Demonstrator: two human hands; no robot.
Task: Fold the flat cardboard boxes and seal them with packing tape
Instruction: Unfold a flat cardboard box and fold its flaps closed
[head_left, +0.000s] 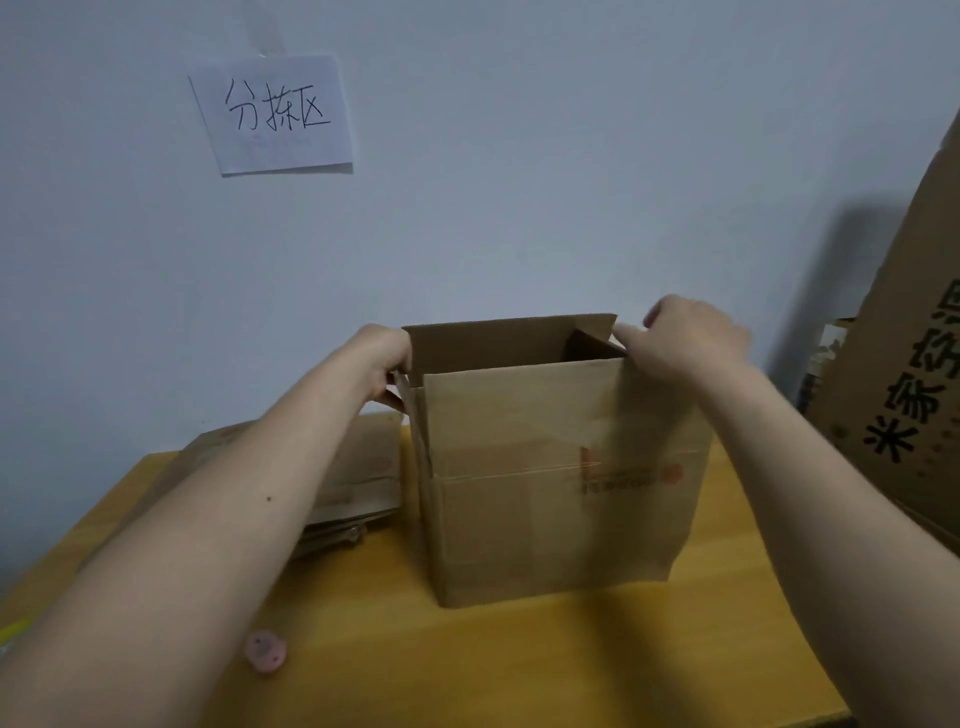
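A brown cardboard box (550, 483) stands upright in the middle of the wooden table (519, 665), opened into a tube with its top flaps raised. My left hand (387, 364) grips the flap at the box's upper left edge. My right hand (685, 338) holds the upper right corner, fingers pinching the right flap, which leans inward. Faint red print marks the near face. No packing tape shows in this view.
A stack of flat cardboard boxes (353, 483) lies on the table to the left, partly behind my left arm. A large printed carton (914, 374) leans at the right edge. A small pink object (266, 649) rests near the front. A paper sign (275, 114) hangs on the wall.
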